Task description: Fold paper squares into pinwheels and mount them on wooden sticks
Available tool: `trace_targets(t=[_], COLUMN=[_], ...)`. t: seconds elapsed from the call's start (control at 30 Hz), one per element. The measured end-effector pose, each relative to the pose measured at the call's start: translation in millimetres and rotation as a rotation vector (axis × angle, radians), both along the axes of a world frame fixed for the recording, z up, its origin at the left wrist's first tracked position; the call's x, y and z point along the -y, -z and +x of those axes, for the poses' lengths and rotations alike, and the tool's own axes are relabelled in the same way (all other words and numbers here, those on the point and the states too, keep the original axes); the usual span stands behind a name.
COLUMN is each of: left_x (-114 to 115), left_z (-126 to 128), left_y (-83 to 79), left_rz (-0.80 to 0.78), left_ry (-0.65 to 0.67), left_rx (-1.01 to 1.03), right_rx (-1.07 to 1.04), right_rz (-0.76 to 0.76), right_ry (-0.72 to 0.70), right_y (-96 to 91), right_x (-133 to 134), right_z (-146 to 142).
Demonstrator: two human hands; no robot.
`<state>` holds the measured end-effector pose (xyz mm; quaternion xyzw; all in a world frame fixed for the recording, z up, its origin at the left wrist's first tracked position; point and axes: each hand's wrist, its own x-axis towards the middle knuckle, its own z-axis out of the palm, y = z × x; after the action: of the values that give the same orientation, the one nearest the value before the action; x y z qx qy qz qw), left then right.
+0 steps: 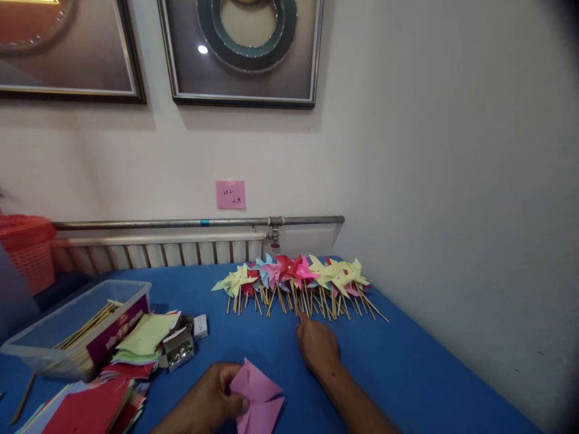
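Note:
My left hand [217, 392] pinches a square of pink paper [260, 389] between thumb and fingers. Slits run in from the paper's corners. Farther out over the blue table, my right hand [318, 343] reaches to the front of a pile of paper pinwheels [294, 274]. Its fingers are closed at the lower end of a pinwheel stick [296, 301]; the back of the hand hides most of them. The pinwheels are yellow, red, pink and blue, lying with their thin wooden sticks toward me.
At left, a clear plastic box [131, 289] holds wooden sticks [88, 325]. Beside it are stacked coloured papers [147, 334], an open small box of metal pins [180, 351] and a small white box [200, 326]. A red basket [31, 259] stands beyond. Walls, a pipe [158, 224] and a radiator border the blue table [398, 361].

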<state>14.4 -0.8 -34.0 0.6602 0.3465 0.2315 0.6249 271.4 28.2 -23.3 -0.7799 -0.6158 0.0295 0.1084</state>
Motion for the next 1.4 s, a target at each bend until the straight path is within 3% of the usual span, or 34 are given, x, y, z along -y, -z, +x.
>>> trace_targets(t=[0.33, 0.6, 0.87, 1.23, 1.4], left_x=[-3, -1, -3, 3, 0], left_z=[0, 2, 1, 3, 1], left_y=[9.0, 0.0, 3.8, -10.1, -4.2], left_rz=[-0.009, -0.007, 0.018, 0.013, 0.020], left_ry=[0.000, 0.011, 0.007, 0.005, 0.019], left_rx=[0.022, 0.012, -0.030, -0.066, -0.053], right_rx=[-0.023, -0.019, -0.026, -0.019, -0.026], right_rz=[-0.026, -0.036, -0.033, -0.047, -0.038], right_ry=[-0.038, -0.079, -0.002, 0.037, 0.056], right_y=[-1.9, -5.8, -4.8, -5.8, -2.8], right_x=[-5, -6, 1, -4, -4], right_z=[1, -1, 4, 8, 9])
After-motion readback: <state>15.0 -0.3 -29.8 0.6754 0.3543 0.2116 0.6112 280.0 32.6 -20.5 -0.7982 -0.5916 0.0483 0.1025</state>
